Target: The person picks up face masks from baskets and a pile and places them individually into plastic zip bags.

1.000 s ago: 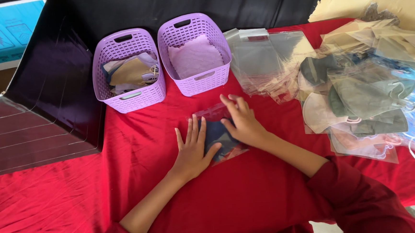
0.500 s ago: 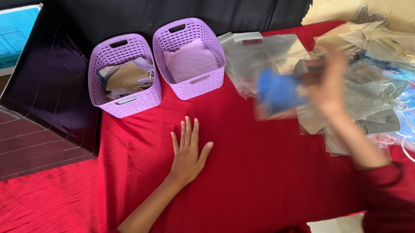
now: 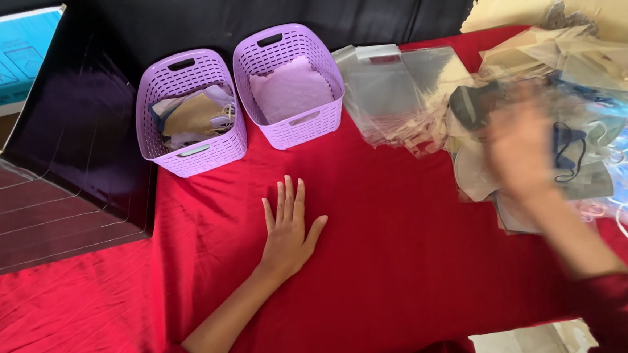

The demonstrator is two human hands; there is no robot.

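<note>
Across the worktop's red cloth (image 3: 406, 251), I see wide bare room around my left hand (image 3: 288, 232), lying flat with fingers spread. My right hand (image 3: 519, 142) blurs above the glossy heap of bagged masks (image 3: 542, 111), near the right edge; its grip I cannot tell. Two woven lilac baskets (image 3: 290, 83) stand beyond.

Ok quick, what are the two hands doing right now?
Left hand: open, flat on the red cloth, holding nothing.
Right hand: blurred above the pile of bagged masks; looks open and empty, but cannot be told for sure.
</note>
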